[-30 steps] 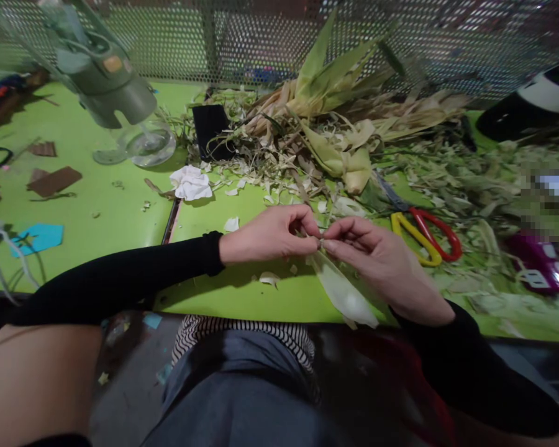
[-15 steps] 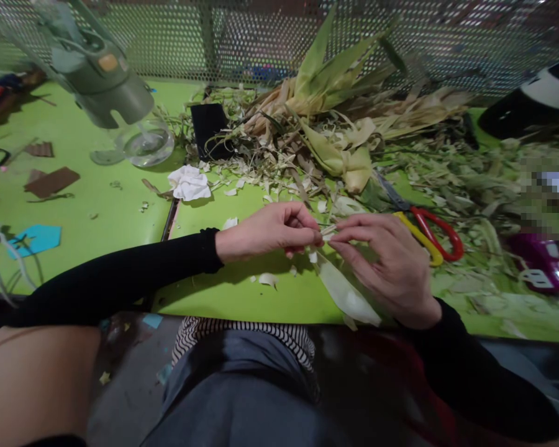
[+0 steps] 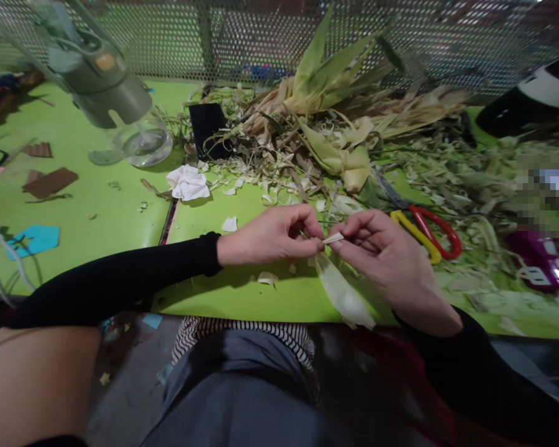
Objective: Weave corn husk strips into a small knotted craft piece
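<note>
Between my two hands is a small pale strip of corn husk (image 3: 334,238). My left hand (image 3: 279,234) pinches its left end between thumb and forefinger. The thumb and fingertips of my right hand (image 3: 384,251) close on the strip from the other side. Just below the fingertips a wider, pale green piece of husk (image 3: 345,292) lies at a slant near the table's front edge. To the right of my right hand are scissors (image 3: 423,226) with one red and one yellow handle, their blades pointing to the back.
Corn husks (image 3: 326,93) and shredded scraps (image 3: 279,161) heap across the back of the green table (image 3: 223,292). A crumpled tissue (image 3: 189,182), a dark phone-like slab (image 3: 209,130) and a grey-green bottle (image 3: 105,81) stand or lie to the left. A shiny purple object (image 3: 543,261) is at the right.
My right hand has turned and its fingers have curled in against the strip. The strip now shows more clearly between both hands. My left hand has barely moved.
</note>
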Motion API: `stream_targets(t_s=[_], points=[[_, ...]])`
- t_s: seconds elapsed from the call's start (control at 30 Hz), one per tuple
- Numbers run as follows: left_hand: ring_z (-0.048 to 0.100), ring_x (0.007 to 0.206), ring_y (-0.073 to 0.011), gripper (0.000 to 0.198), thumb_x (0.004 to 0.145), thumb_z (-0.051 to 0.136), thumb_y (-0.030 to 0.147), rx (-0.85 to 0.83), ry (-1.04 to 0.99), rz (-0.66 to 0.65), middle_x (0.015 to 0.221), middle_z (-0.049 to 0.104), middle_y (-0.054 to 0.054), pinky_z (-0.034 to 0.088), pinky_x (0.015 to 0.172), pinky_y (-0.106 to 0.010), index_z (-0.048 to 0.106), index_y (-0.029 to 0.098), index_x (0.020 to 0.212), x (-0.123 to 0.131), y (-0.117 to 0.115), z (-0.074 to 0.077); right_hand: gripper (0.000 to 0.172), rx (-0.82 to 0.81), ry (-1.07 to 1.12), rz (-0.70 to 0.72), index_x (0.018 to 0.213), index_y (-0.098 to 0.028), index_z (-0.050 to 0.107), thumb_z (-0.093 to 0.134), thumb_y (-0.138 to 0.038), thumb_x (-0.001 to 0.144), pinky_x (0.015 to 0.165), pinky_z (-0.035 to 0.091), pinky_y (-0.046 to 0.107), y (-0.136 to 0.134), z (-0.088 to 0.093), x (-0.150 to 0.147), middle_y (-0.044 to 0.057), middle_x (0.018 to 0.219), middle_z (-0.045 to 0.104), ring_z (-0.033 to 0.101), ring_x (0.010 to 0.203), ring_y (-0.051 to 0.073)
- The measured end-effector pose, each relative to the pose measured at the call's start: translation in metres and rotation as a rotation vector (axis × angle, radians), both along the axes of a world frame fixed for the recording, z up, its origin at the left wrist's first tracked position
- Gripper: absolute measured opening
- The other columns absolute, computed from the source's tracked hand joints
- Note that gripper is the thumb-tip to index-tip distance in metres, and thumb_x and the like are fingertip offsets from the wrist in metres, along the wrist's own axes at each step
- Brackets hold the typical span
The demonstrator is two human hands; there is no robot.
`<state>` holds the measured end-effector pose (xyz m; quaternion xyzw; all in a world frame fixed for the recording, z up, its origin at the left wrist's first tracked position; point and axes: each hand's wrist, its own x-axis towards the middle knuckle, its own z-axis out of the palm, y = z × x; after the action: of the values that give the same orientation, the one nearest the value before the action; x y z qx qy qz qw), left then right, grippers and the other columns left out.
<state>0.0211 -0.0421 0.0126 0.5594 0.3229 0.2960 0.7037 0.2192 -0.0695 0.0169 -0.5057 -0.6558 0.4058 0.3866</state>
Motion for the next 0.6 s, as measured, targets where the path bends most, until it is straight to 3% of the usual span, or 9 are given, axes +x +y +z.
stream_targets(t_s=[0.1,0.2,0.37,0.6], points=[[0.051,0.048,-0.0002,0.016,0.083,0.066,0.003,-0.042,0.08,0.057,0.062,0.057,0.008,0.04,0.048,-0.014,0.055,0.013,0.078,0.001,0.001,0.002,0.02,0.072,-0.052,-0.006,0.087,-0.025,0.059,0.077,-0.033,0.083,0.063,0.057,0.029,0.001,-0.002,0.0,-0.001,0.08,0.067,0.066,0.071,0.016],[0.05,0.046,-0.0006,0.017,0.085,0.062,0.002,-0.189,0.124,0.006,0.059,0.058,0.007,0.04,0.047,-0.014,0.055,0.013,0.074,0.0,0.004,0.005,0.003,0.325,-0.271,0.073,0.093,-0.026,0.066,0.068,-0.027,0.091,0.07,0.056,0.032,0.001,-0.005,0.003,0.0,0.085,0.071,0.068,0.076,0.018],[0.045,0.043,0.0004,0.019,0.087,0.061,0.005,-0.323,0.061,-0.076,0.053,0.054,0.007,0.035,0.045,-0.013,0.059,0.011,0.069,-0.003,0.008,0.003,0.015,0.697,-0.575,0.241,0.102,-0.025,0.072,0.059,-0.019,0.098,0.08,0.057,0.035,0.003,-0.005,0.011,0.005,0.096,0.078,0.074,0.091,0.022],[0.046,0.045,-0.0003,0.014,0.086,0.063,0.01,-0.32,0.029,-0.161,0.056,0.056,0.005,0.035,0.045,-0.013,0.061,0.012,0.072,-0.003,0.01,-0.003,0.018,0.828,-0.716,0.358,0.112,-0.021,0.069,0.055,-0.021,0.101,0.077,0.057,0.037,0.004,0.003,0.014,0.009,0.1,0.077,0.072,0.091,0.024]])
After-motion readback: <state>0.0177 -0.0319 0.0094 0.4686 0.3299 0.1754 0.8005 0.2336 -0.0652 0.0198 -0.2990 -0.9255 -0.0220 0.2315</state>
